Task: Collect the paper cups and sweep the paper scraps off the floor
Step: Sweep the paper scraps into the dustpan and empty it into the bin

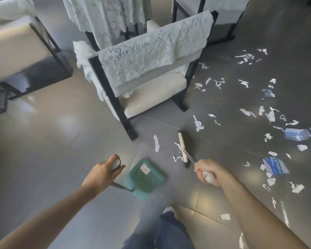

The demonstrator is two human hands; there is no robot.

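My left hand [104,170] grips the top of the long handle of a green dustpan [145,177] that stands on the floor just right of it. My right hand [209,172] grips the white handle of a broom; its pale head [182,147] lies on the floor ahead. White paper scraps [197,124] are strewn over the grey floor to the right, a few beside the broom head. Blue-and-white paper cups lie crushed among them: one [297,134] at the right, one [275,166] nearer, a third [267,93] farther off.
A black-framed chair [151,97] with a cream seat and a lace cover stands just beyond the dustpan. More covered chairs stand at the left [16,51] and at the back right [223,13]. My jeans-clad leg and shoe [167,223] show at the bottom.
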